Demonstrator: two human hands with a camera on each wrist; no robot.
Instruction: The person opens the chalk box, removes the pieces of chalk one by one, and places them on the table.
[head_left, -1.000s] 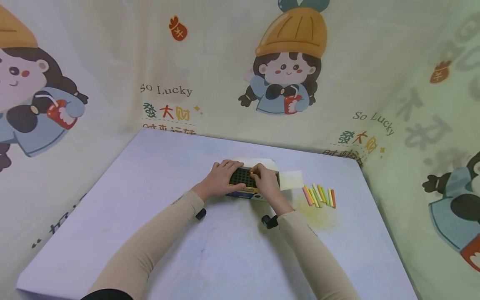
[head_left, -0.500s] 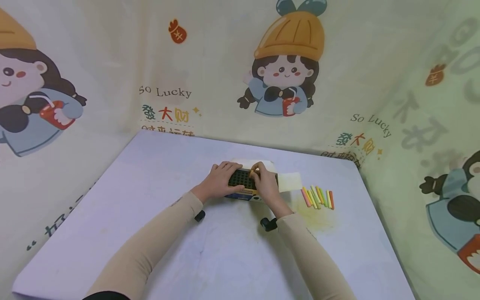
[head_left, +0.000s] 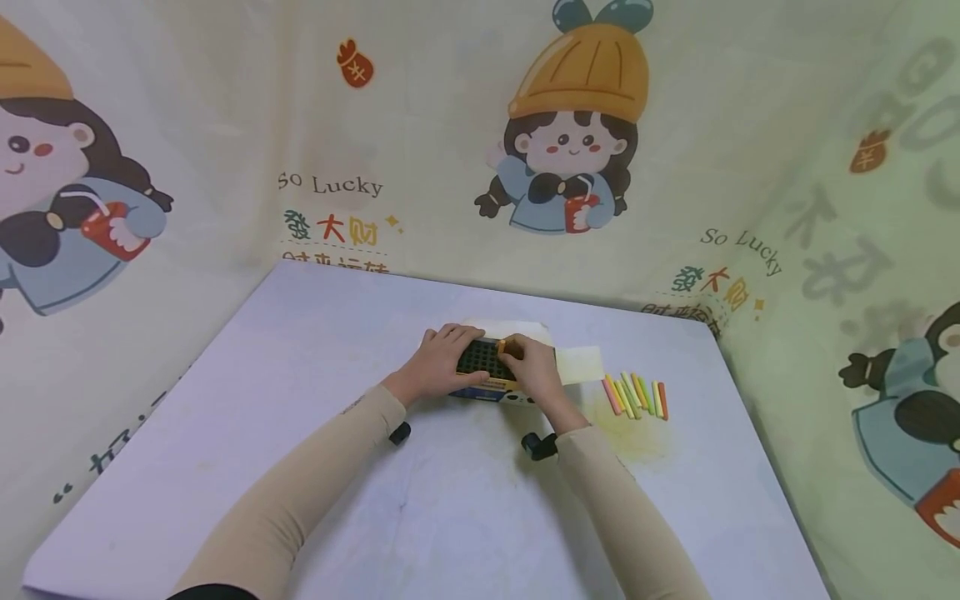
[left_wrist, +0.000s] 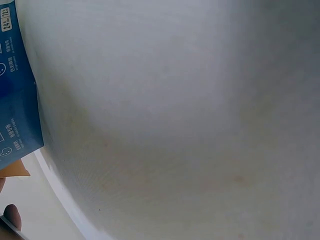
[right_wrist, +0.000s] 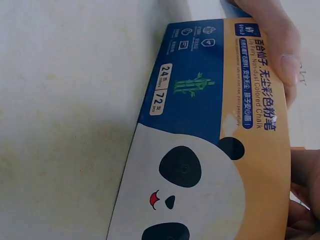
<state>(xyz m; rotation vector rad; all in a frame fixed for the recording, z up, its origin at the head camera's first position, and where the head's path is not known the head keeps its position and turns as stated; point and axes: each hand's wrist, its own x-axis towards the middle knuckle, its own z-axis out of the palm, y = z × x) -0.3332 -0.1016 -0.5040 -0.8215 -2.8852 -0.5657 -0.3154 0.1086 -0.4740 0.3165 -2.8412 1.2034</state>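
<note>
A box of colored chalk (right_wrist: 200, 140), printed with a panda on blue and yellow-orange, stands with its flaps out. A dark insert full of round holes (head_left: 480, 357) shows in its top in the head view. My left hand (head_left: 435, 360) grips the box at its left end, thumb along the front edge, fingers over the back. My right hand (head_left: 534, 365) pinches a short orange chalk stick (head_left: 502, 344) over the holes, toward the back. In the right wrist view, my left thumb (right_wrist: 280, 50) lies at the box edge. The left wrist view catches only a blue box corner (left_wrist: 20, 110).
Several chalk sticks (head_left: 636, 395), pink, yellow, green and red-orange, lie in a loose row right of the box. A pale side flap (head_left: 581, 365) juts toward them. Yellowish dust marks the white table (head_left: 360, 517). A printed cartoon curtain (head_left: 435, 167) hangs around it.
My right fingers have flattened from an arched pose and sit a little lower. The orange chalk stick now shows more clearly above the holes. My left hand stays on the box.
</note>
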